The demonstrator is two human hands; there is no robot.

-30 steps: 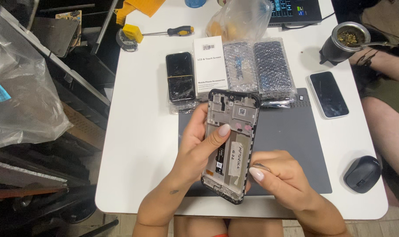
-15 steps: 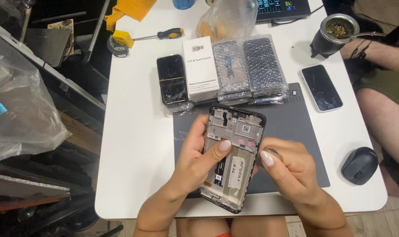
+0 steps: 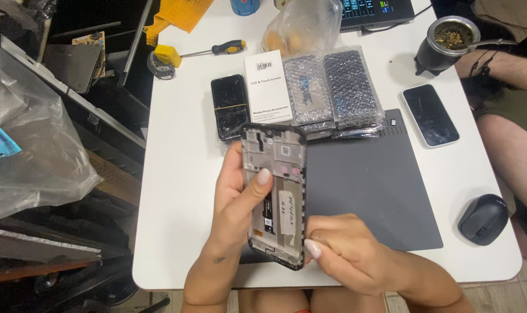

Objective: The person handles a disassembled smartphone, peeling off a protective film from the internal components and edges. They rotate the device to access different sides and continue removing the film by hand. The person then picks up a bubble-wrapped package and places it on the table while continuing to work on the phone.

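Note:
A phone frame with its screen assembly [image 3: 275, 174], inner side up, is held above a dark grey work mat [image 3: 371, 191]. My left hand [image 3: 235, 200] grips its left edge, thumb pressed across the middle. My right hand [image 3: 347, 249] pinches the lower right corner of the frame. A strip of paper tape with handwriting sits on the lower half of the frame.
Behind the frame lie a cracked black phone [image 3: 229, 106], a white box [image 3: 267, 86] and two bubble-wrapped parts [image 3: 333, 87]. A white phone [image 3: 430, 115], a black mouse [image 3: 482, 218], a dark cup [image 3: 447, 39], a screwdriver [image 3: 217, 48] and another person's arm [image 3: 507, 58] are around the white table [image 3: 176, 174].
The frame has turned upright, nearly straight in view. My right hand moved down from the frame's right side to its lower right corner.

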